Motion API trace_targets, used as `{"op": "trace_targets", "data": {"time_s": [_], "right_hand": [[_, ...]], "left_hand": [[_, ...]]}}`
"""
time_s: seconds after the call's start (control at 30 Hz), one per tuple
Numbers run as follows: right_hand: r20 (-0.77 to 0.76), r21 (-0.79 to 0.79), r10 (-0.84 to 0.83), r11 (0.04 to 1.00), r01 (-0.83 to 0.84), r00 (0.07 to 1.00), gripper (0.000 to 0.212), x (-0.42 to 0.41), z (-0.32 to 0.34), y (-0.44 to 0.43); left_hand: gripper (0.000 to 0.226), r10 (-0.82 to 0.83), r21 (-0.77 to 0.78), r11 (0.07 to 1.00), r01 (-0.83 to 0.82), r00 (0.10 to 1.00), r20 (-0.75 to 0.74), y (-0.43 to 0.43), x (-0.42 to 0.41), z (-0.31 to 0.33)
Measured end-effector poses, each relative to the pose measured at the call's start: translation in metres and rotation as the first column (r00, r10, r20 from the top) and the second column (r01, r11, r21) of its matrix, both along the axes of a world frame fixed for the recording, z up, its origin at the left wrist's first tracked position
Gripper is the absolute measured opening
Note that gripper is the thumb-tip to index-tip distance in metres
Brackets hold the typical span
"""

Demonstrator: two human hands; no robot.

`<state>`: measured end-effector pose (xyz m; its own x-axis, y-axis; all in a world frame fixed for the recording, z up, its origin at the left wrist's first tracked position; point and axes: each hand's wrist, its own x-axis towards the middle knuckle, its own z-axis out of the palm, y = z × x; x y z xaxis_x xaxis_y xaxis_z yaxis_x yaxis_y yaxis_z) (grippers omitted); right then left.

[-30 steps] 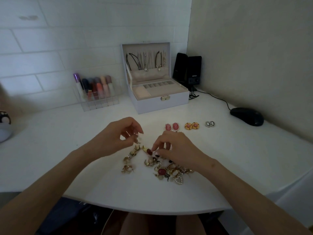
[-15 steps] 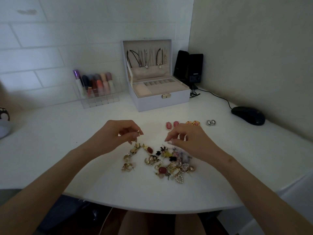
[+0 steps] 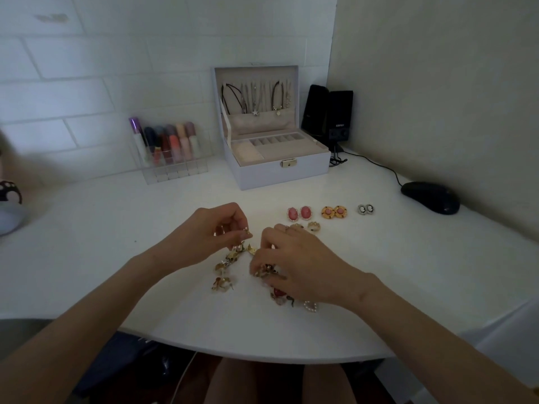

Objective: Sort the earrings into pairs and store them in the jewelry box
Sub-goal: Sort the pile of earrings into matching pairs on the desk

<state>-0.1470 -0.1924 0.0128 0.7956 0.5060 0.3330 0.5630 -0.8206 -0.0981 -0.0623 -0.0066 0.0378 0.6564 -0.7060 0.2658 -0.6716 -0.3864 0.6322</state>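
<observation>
Fourth pair is down, right hand's back in the heap

Watching remotely: half a second ago the right hand was up by the sorted row. Now it's dropped onto the earring pile mid-tabletop, fingers curled into it, though I can't tell if they've got anything. A gold pair now sits just in front of the pink pair, with the orange pair and silver pair alongside. The left hand is pinching a small gold earring, so I'd guess we're hunting its mate. The jewelry box at the back is open, with necklaces hanging in the lid and no earrings in the tray that I can see. The clear organizer beside it holds cosmetic tubes.
</observation>
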Motion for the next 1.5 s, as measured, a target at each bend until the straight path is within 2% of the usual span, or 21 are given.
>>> {"op": "trace_targets", "data": {"time_s": [0.07,0.17,0.23,0.37,0.5,0.6,0.67,0.77,0.9,1.03,1.2,1.3,1.4,1.5], "right_hand": [[0.009,-0.021,0.004,1.000,-0.004,1.000,0.025,0.002,0.001,0.001],[-0.037,-0.015,0.006,1.000,-0.007,0.999,0.019,0.007,0.005,0.003],[-0.027,-0.071,0.014,0.997,-0.016,1.000,0.014,0.009,0.004,0.005],[-0.020,-0.079,0.012,0.997,-0.013,1.000,0.017,0.014,0.000,0.006],[-0.228,0.216,-0.040,0.972,0.091,0.973,0.018,0.013,0.006,0.004],[-0.378,0.526,0.006,0.825,0.209,0.926,0.013,0.011,0.008,-0.001],[-0.427,0.622,0.040,0.738,0.261,0.904,0.012,0.011,0.011,-0.003],[-0.462,0.653,0.032,0.688,0.316,0.886,0.012,0.014,0.011,-0.005],[-0.459,0.638,-0.015,0.690,0.342,0.888,0.014,0.014,0.010,-0.012],[-0.434,0.590,-0.008,0.753,0.291,0.901,0.015,0.011,0.012,-0.009],[-0.405,0.486,-0.022,0.842,0.236,0.914,0.019,0.010,0.010,-0.003],[-0.329,0.310,-0.125,0.922,0.232,0.936,0.021,0.011,0.012,-0.003],[-0.159,0.090,-0.192,0.974,0.208,0.969,0.020,0.011,0.006,0.004],[-0.097,0.039,-0.197,0.979,0.202,0.976,0.014,0.012,0.000,0.012]], "left_hand": [[0.009,0.004,0.006,1.000,-0.004,1.000,-0.005,0.002,0.000,0.000],[0.011,0.012,0.011,1.000,-0.012,1.000,-0.026,0.005,0.001,-0.002],[0.014,0.016,-0.005,1.000,-0.016,0.999,-0.048,0.006,0.001,-0.004],[0.013,0.015,-0.007,1.000,-0.015,0.999,-0.047,0.005,0.002,-0.004],[0.009,-0.033,0.043,0.998,0.037,0.996,-0.079,0.005,0.005,-0.004],[0.011,-0.050,0.093,0.994,0.057,0.996,-0.079,0.002,0.004,-0.009],[0.011,-0.049,0.089,0.994,0.057,0.995,-0.081,-0.001,0.003,-0.012],[0.013,-0.070,0.123,0.990,0.073,0.997,-0.033,-0.006,0.001,-0.015],[0.013,-0.057,0.108,0.992,0.057,0.998,-0.011,-0.007,0.002,-0.012],[0.008,-0.022,0.052,0.998,0.024,0.999,-0.038,-0.001,0.007,-0.006],[0.006,0.028,0.038,0.999,-0.028,1.000,0.007,0.000,0.007,-0.006],[0.007,0.045,0.031,0.998,-0.046,0.999,0.029,0.000,0.006,-0.008],[0.009,0.056,0.027,0.998,-0.057,0.998,0.030,-0.001,0.006,-0.008],[0.009,0.067,0.008,0.998,-0.067,0.997,0.035,-0.002,0.005,-0.007]]}}
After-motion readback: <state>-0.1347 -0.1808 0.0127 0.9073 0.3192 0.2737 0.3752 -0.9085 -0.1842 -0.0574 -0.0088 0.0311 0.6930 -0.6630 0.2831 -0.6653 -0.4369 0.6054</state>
